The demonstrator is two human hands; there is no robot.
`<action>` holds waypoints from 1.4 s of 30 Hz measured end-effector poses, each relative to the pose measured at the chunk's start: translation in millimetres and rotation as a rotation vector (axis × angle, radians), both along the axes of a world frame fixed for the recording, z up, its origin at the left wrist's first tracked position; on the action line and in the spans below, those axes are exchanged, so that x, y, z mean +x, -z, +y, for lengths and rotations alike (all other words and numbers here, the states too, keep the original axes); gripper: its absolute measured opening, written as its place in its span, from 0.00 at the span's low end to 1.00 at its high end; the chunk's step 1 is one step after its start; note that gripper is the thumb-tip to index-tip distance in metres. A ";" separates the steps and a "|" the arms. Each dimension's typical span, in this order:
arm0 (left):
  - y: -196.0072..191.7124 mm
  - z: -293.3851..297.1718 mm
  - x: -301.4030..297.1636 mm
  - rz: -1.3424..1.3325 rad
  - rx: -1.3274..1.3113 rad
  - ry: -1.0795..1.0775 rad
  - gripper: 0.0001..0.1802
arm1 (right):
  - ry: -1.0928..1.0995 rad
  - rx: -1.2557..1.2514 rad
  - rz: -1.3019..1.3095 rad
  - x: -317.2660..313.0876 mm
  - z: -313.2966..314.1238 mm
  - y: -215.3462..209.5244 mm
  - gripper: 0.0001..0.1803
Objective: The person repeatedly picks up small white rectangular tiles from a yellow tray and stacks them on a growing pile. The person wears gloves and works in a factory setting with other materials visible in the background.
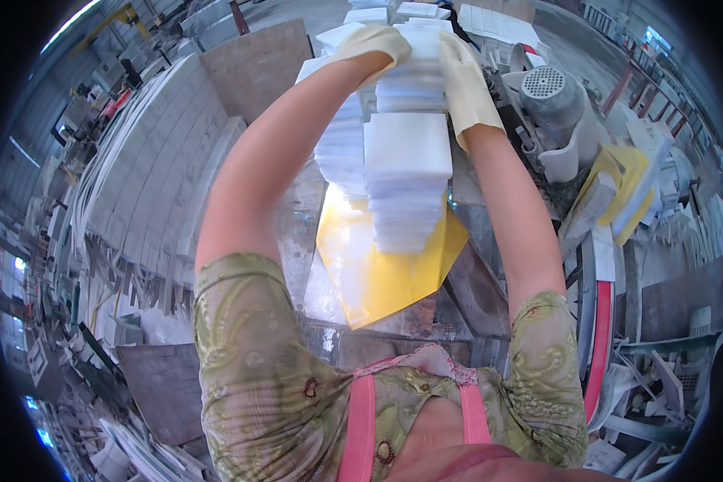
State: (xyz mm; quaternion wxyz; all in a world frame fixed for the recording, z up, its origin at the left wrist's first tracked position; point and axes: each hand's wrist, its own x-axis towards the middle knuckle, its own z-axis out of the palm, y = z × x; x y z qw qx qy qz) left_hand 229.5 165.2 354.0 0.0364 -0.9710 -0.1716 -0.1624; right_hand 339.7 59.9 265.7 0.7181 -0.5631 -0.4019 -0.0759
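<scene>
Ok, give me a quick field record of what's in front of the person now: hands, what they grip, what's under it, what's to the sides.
left hand: gloved, pressed on the left side of the upper tile stack
right hand: gloved, pressed on that stack's right side
held thing: white square tiles, stacked, clamped between both hands
below: lower tile stack, slightly staggered, on a yellow sheet
support: wet, worn workbench
right side: grey motor housing
left side: rows of white tiles

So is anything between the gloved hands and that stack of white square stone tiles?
Nothing visible: the left gloved hand and right gloved hand both press directly against the stack of white square stone tiles.
</scene>
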 end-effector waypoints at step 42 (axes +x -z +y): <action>12.3 -34.7 -72.2 -0.708 0.116 0.294 0.21 | 0.115 -0.445 0.367 -0.3 -319.0 214.8 0.24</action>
